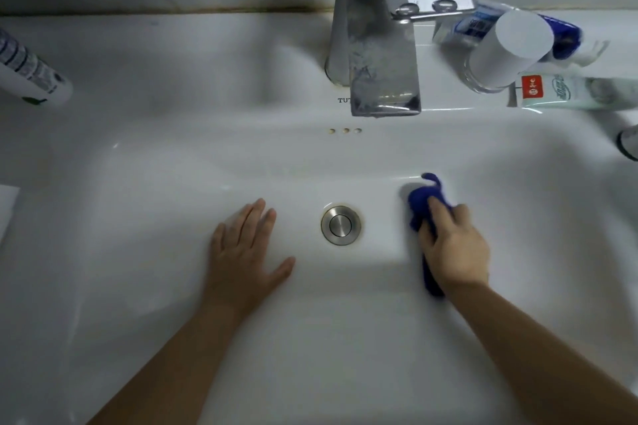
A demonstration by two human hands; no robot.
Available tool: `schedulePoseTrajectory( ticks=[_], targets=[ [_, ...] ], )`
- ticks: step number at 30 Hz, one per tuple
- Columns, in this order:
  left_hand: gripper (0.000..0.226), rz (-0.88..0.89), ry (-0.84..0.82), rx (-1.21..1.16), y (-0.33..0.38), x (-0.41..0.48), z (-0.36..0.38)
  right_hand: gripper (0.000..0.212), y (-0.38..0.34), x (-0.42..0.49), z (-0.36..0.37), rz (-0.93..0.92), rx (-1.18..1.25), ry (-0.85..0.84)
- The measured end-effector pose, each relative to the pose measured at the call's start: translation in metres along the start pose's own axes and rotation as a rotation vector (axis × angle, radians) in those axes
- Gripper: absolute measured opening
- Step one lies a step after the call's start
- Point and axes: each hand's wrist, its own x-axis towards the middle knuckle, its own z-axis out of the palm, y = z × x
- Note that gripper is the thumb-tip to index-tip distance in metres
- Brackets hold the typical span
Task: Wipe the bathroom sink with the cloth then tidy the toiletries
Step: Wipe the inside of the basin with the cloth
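The blue cloth (419, 207) sits bunched on the sink (172, 183) floor just right of the drain (341, 225), gripped by the right hand (455, 245). The left hand (245, 248) rests flat and relaxed left of the drain. Spreading the cloth flatter and stroking toward the drain would likely cover more — a wad skips patches. Right of the tap (373, 45), a clear glass (474, 74) holds a white cylinder — a toothpaste tube (580, 95) lies beside it.

Two hands (243, 252) (457, 248), one cloth (419, 202) — three tubes (32, 74) (566, 33) (583, 93), one cup (507, 52).
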Motion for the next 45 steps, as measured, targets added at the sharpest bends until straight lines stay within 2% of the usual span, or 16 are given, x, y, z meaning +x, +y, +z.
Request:
schedulePoseTrajectory(
  ticks=[3,5,6,10,14,16,18,20,25,28,30,33,37,39,41,45],
  targets=[
    [0.072,-0.002,-0.023,-0.002,0.002,0.001,-0.003,0.038,-0.01,-0.027,0.005,-0.347,0.04,-0.19],
    [0.072,0.0,-0.033,0.01,0.004,0.005,-0.009,0.042,0.002,-0.02,-0.011,-0.472,-0.056,-0.285],
    [0.071,-0.003,-0.053,0.012,0.006,0.007,-0.014,0.042,0.012,-0.014,-0.022,-0.46,-0.15,-0.316],
    [0.079,0.004,-0.113,-0.053,0.026,-0.001,-0.04,0.042,0.052,-0.027,-0.065,-0.162,-0.45,-0.524],
    [0.101,0.001,-0.408,-0.204,0.05,-0.034,-0.073,0.036,0.029,-0.055,-0.076,0.022,-0.146,-0.723],
    [0.092,0.032,-0.512,-0.288,0.057,-0.055,-0.081,0.035,-0.002,-0.06,-0.065,-0.052,-0.019,-0.817],
    [0.07,0.05,-0.552,-0.31,0.062,-0.074,-0.084,0.035,-0.03,-0.067,-0.055,-0.138,0.062,-0.864],
    [0.046,0.034,-0.533,-0.331,0.063,-0.079,-0.086,0.031,-0.033,-0.067,-0.056,-0.108,0.125,-0.911],
    [0.037,0.027,-0.586,-0.346,0.06,-0.08,-0.087,0.031,0.012,-0.055,-0.084,0.012,-0.112,-0.852],
    [0.044,-0.007,-0.549,-0.366,0.058,-0.088,-0.091,0.034,-0.026,-0.062,-0.063,-0.051,-0.064,-0.816],
    [0.048,-0.017,-0.511,-0.346,0.054,-0.094,-0.101,0.034,-0.075,-0.072,-0.04,-0.146,0.057,-0.875],
    [0.069,-0.013,-0.445,-0.246,0.036,-0.108,-0.116,0.031,-0.121,-0.085,-0.032,-0.244,0.194,-0.952],
    [0.055,0.023,-0.21,-0.161,0.0,-0.132,-0.127,0.025,-0.074,-0.073,-0.054,-0.098,0.065,-0.949],
    [0.046,-0.024,-0.065,-0.11,-0.019,-0.146,-0.126,0.028,-0.065,-0.07,-0.056,-0.118,-0.058,-0.895],
    [0.045,-0.103,0.04,-0.069,-0.036,-0.158,-0.125,0.029,-0.092,-0.074,-0.039,-0.182,-0.06,-0.821],
    [0.048,-0.188,0.133,-0.05,-0.055,-0.178,-0.118,0.026,-0.19,-0.09,0.012,-0.356,0.147,-0.902]
  ],
)
